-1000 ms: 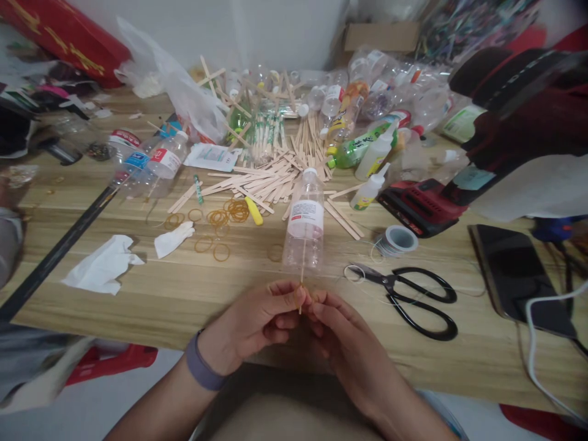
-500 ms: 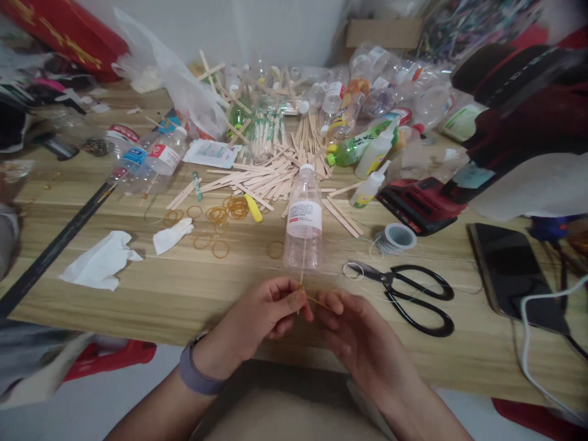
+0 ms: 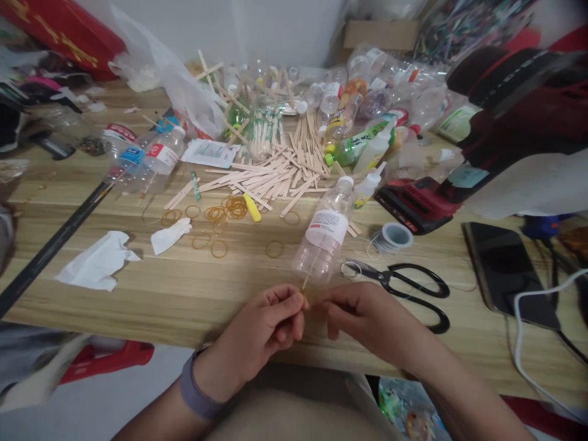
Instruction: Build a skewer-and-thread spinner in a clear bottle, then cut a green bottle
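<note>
A clear plastic bottle (image 3: 318,251) with a white cap and label lies on the table, tilted right, its base toward me. From its base end a thin wooden stick (image 3: 307,278) runs to my left hand (image 3: 271,315), which pinches the stick's near end between thumb and finger. My right hand (image 3: 362,312) is just beside it, palm down, fingers curled together on a rubber band that is mostly hidden and blurred at the stick's tip. Several loose rubber bands (image 3: 232,208) lie to the left of the bottle.
Black-handled scissors (image 3: 390,278), a wire spool (image 3: 392,237), a phone (image 3: 505,269) and a red cordless drill (image 3: 422,199) are on the right. Wooden sticks (image 3: 271,174), glue bottles (image 3: 367,187) and plastic bottles (image 3: 353,104) cover the back. White tissue (image 3: 98,260) lies left.
The bottle has swung from upright in view to leaning right. My right hand has turned palm down and moved over near my left fingertips; earlier it stretched a rubber band out from the stick.
</note>
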Demonstrator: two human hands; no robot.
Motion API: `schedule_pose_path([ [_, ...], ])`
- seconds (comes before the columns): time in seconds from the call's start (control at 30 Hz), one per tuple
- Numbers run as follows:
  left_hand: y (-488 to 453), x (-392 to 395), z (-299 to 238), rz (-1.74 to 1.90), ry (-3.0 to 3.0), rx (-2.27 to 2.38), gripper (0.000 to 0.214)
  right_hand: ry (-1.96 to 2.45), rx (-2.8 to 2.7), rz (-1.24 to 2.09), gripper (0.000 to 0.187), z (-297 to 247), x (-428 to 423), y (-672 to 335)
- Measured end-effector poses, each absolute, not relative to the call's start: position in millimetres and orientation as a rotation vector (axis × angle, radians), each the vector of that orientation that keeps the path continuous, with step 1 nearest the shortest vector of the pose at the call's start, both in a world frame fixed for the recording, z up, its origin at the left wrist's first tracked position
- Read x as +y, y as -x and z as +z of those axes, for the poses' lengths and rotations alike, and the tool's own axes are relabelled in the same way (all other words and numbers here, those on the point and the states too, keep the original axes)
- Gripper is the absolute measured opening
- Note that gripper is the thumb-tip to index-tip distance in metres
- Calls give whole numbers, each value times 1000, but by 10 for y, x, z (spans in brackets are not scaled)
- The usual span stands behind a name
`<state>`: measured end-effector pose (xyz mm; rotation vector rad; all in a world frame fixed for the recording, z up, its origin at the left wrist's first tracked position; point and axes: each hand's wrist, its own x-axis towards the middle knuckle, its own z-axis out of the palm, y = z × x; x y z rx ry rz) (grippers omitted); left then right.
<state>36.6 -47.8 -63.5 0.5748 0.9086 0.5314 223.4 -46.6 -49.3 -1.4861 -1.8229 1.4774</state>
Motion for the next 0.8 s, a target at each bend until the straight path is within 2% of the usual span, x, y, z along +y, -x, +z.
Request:
schedule_pose_path([
  [0.13, -393, -499, -623, 561, -540, 910, 41, 1400, -1808, 1515, 29, -510, -449, -2160],
  [0.27, -400, -528, -606, 581, -557, 938, 42, 1344, -1389, 1814, 18, -556, -497, -2067],
  [0.37, -404, -549, -593, 606, -640, 991, 43, 1218, -1130, 1933, 28, -580, -551, -2016],
  [0.57, -401, -570, -561, 580, -798, 1085, 46, 1228, -775, 1934, 51, -661, -632, -1914],
  [0.8, -418, -593, -661, 664, -962, 1162, 48, 1193, -431, 1826, 38, -681, -631, -1743],
])
